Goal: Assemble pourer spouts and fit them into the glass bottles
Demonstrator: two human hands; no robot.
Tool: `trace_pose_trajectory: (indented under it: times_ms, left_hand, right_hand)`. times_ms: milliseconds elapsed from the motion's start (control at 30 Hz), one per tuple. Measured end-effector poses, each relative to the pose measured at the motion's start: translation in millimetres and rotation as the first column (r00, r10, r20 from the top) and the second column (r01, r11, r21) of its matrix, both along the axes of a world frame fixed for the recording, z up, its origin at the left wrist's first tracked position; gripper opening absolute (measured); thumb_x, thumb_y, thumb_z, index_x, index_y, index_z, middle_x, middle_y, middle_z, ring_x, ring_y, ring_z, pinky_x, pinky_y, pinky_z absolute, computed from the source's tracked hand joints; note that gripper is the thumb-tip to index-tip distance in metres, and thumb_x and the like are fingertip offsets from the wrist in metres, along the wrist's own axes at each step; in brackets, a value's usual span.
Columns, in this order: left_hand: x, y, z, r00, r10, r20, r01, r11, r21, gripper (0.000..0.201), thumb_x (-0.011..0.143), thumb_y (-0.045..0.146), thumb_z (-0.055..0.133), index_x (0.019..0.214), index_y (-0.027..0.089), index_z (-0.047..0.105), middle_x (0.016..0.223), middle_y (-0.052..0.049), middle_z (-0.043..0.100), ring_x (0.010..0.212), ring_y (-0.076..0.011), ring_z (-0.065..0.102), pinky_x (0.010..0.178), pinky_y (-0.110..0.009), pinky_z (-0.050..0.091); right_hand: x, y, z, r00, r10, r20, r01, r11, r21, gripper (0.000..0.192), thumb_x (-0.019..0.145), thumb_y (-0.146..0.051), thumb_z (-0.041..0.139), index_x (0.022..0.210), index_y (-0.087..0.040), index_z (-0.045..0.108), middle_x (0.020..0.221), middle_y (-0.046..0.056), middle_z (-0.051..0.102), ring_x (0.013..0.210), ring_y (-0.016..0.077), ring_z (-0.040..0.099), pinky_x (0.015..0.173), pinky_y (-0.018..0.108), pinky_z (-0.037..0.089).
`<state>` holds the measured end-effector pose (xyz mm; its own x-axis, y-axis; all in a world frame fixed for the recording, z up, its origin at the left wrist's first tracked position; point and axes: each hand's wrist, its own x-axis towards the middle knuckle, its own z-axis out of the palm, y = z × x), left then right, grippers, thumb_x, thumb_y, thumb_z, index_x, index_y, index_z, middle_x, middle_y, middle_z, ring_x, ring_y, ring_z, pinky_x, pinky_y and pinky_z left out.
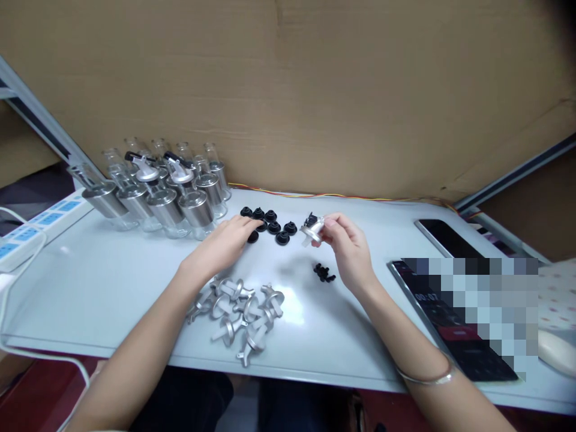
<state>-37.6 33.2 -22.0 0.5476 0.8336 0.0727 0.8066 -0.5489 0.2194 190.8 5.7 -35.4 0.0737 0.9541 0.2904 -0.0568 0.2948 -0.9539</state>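
Observation:
My right hand [346, 246] holds a silver pourer cap [311, 228] by its edge, lifted a little above the pale table [90, 288]. My left hand [227, 240] reaches to a group of black rubber stoppers [275, 226] and its fingertips rest on one of them; whether it grips the stopper I cannot tell. A heap of silver pourer caps [243, 312] lies near the table's front edge, under my left forearm. A few tiny black parts [324, 273] lie below my right hand.
Several glass bottles with metal collars [166, 192] stand at the back left, two with pourers fitted. A white power strip [27, 231] lies far left. A phone [443, 237] and a tablet [450, 324] lie on the right. Cardboard wall [315, 90] behind.

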Motion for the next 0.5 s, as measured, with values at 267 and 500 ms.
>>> trace_pose_trajectory:
  times_ms: [267,500]
  left_hand:
    - [1,6,-11.0,0.994,-0.043,-0.096,0.047,0.998,0.040,0.042,0.085,0.000,0.039,0.118,0.014,0.059,0.117,-0.014,0.063,0.110,-0.0265,0.057,0.093,-0.039,0.046]
    - [-2,8,-15.6,0.999,-0.001,0.041,0.001,1.000,0.013,0.028,0.084,0.004,0.043,0.097,0.018,0.063,0.100,-0.009,0.062,0.089,-0.0209,0.062,0.080,-0.032,0.047]
  right_hand:
    - [-1,-4,1.7,0.989,-0.020,0.144,0.014,0.999,0.043,0.026,0.083,-0.036,0.061,0.063,-0.019,0.060,0.060,-0.001,0.057,0.059,0.0138,0.051,0.062,0.028,0.044]
    - [-3,-3,-0.1,0.990,-0.036,0.135,0.036,0.999,0.003,0.023,0.082,-0.038,0.058,0.067,-0.020,0.054,0.059,-0.003,0.050,0.056,0.0128,0.047,0.057,0.027,0.041]
